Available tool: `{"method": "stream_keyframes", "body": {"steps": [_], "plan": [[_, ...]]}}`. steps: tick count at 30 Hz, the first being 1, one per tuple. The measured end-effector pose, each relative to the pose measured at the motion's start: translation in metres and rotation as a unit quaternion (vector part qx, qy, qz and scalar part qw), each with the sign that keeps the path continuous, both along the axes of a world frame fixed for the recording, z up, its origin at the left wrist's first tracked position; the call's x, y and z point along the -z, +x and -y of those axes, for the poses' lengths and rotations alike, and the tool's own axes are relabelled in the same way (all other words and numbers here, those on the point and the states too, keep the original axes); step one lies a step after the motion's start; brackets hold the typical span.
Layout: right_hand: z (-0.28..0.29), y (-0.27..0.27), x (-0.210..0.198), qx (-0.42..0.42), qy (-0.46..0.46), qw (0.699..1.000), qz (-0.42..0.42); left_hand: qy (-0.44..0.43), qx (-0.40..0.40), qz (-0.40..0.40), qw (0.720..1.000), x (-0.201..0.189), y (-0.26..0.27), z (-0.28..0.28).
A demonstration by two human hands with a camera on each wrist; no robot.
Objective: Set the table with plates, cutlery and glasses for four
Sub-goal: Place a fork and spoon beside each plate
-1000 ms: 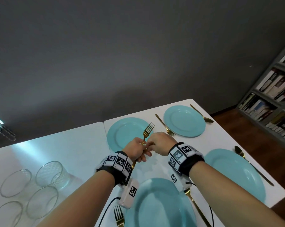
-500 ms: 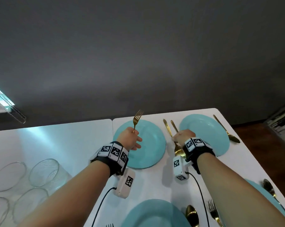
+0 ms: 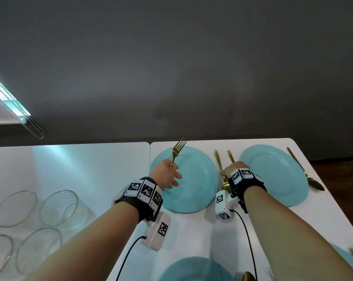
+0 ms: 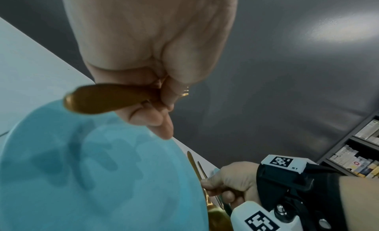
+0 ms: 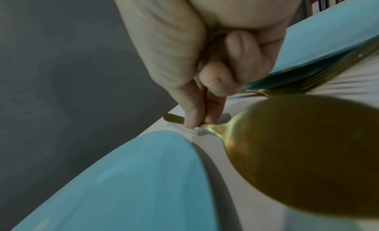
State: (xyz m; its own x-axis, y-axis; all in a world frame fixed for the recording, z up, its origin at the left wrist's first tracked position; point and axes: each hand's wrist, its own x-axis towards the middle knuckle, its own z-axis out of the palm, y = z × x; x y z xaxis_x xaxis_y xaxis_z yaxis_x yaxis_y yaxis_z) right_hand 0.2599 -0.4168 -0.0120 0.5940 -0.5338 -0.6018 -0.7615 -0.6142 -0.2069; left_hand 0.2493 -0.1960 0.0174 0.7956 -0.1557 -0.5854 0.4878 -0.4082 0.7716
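My left hand [image 3: 171,171] grips a gold fork [image 3: 178,148] by its handle, tines up and pointing away, over the left part of the far left teal plate [image 3: 195,191]. In the left wrist view the fork's handle end [image 4: 106,98] sticks out under the curled fingers. My right hand [image 3: 231,169] pinches the handle of a gold spoon [image 3: 218,159] low between the two far plates. The spoon bowl [image 5: 297,153] points back at my wrist. A second gold fork [image 3: 230,156] lies beside it, next to the far right plate [image 3: 272,175].
Several empty glasses [image 3: 58,207] stand grouped at the left on the white table [image 3: 90,169]. Another spoon [image 3: 305,171] lies right of the far right plate. A near teal plate [image 3: 193,268] is at the bottom edge. Bookshelves [image 4: 358,153] stand at the right.
My hands, together a second ago, have parted. The left carried the fork over the far left plate. The right took the spoon down between the far plates. Little has moved since half a second ago.
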Motion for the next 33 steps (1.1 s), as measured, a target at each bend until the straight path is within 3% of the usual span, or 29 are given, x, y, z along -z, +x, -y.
{"method": "stream_keyframes", "body": {"steps": [8,16,19,22,25,29,33], "plan": [[0.001,0.013,0.021,-0.001,-0.058,0.998,0.016,0.000,-0.005,-0.004,1.000,0.002,0.000,-0.005],[0.005,0.008,0.025,0.023,-0.055,0.998,0.029,-0.004,0.003,-0.015,1.000,0.001,-0.005,-0.011],[0.004,0.000,0.012,0.050,-0.032,0.997,0.051,-0.001,0.012,-0.019,1.000,-0.002,-0.009,-0.017],[-0.010,-0.015,-0.021,0.063,-0.074,0.993,0.067,0.005,0.032,-0.019,0.999,-0.009,-0.014,-0.023],[-0.034,-0.038,-0.057,-0.018,-0.092,0.987,0.127,0.015,0.054,0.006,0.998,-0.018,-0.024,-0.034],[-0.092,-0.074,-0.093,-0.121,-0.016,0.956,0.266,0.013,0.108,0.019,0.994,-0.039,-0.046,-0.056],[-0.161,-0.101,-0.108,-0.268,-0.006,0.933,0.241,0.048,0.154,0.056,0.985,-0.056,-0.065,-0.085]]}}
